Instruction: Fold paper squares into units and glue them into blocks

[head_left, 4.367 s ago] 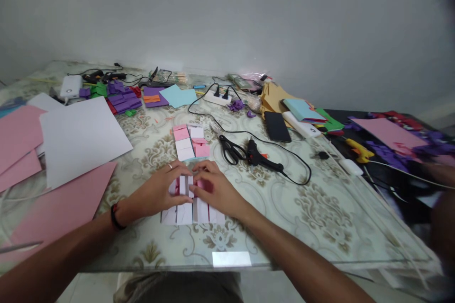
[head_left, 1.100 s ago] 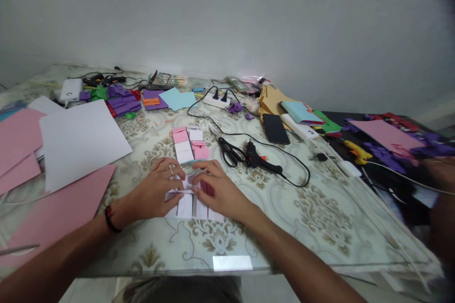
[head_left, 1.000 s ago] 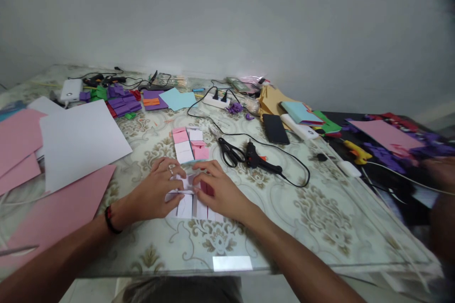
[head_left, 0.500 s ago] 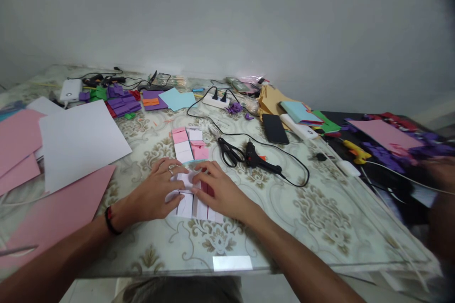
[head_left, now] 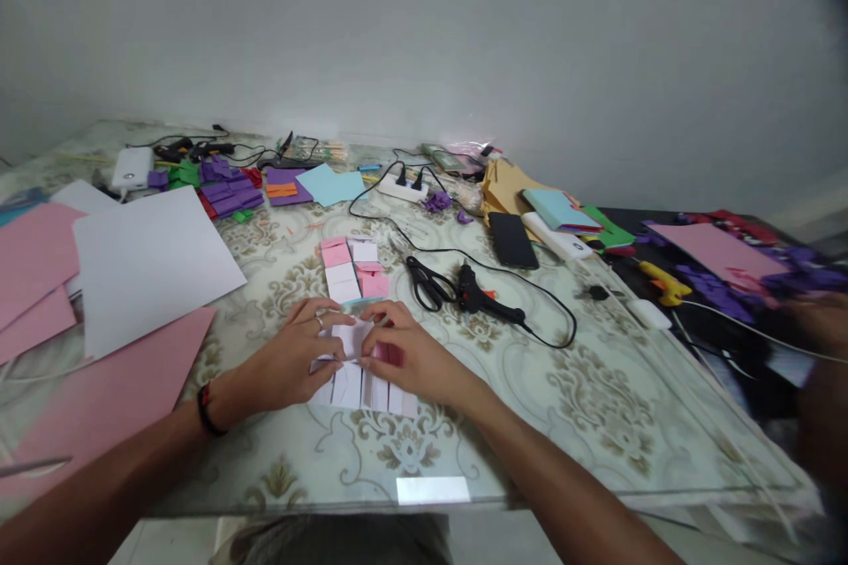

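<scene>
A small piece of white folded paper stands between my hands, a little above the table. My left hand has its curled fingers on the paper's left side. From the right, my right hand pinches it between thumb and fingers. Beneath and in front of my hands lie white and pink paper strips, partly hidden by my fingers. Just beyond my fingertips are more folded pink and white pieces. To the right of these rest black-handled scissors and a black glue gun.
Large white paper and pink sheets cover the left side. At the back sit a power strip and purple folded pieces. A black phone lies right of centre. Another person's blurred arm is at far right.
The fingers of my right hand have drawn in around the white paper. The paper has shifted slightly between my hands; the things around it stay put.
</scene>
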`<state>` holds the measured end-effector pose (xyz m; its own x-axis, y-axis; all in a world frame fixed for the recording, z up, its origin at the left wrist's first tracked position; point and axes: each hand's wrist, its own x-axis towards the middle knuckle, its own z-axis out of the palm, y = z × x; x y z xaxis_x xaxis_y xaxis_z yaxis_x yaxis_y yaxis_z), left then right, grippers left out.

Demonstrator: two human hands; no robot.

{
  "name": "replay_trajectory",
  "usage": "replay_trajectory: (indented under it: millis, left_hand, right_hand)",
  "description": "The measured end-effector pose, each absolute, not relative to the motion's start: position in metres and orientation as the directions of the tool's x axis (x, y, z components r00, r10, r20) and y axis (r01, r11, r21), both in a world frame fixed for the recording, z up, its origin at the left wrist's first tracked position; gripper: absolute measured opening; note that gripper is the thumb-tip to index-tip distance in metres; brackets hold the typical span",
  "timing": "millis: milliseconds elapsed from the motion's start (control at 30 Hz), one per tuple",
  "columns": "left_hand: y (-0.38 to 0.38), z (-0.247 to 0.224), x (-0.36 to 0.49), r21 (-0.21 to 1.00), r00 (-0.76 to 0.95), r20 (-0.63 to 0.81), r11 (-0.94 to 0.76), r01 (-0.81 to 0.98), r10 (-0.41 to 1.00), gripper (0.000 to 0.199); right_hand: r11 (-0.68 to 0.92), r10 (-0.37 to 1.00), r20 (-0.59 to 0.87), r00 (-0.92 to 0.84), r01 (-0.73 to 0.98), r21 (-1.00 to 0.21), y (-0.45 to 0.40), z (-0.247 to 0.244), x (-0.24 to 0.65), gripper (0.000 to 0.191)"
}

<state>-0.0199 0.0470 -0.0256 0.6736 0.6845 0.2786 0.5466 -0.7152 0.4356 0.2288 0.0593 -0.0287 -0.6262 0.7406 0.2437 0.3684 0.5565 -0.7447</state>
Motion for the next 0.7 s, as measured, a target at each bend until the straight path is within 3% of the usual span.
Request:
replay_trajectory:
  millis: [300,467,700]
  left_hand:
    - [0.0470,-0.0219,-0.0200,0.469,0.664,0.312,-0.718,0.514,0.679,0.015]
    - [0.0474,-0.0210,-0.0197,0.469,0.634,0.296,-0.687,0.555,0.714,0.040]
    - [0.0479,-0.0228,-0.0181,0.493,0.620,0.243,-0.646,0.583,0.746,0.036]
  right_hand:
    - [0.535,0.744,0.228,-0.628,0.357,-0.766,0.0601,-0.0285,0.2303,0.006]
    - [0.529,0.748,0.209,-0.630,0.375,-0.761,0.0608,-0.0273,0.2301,0.039]
    - [0.503,0.778,0.175,-0.603,0.432,-0.748,0.0600,-0.0252,0.2286,0.044]
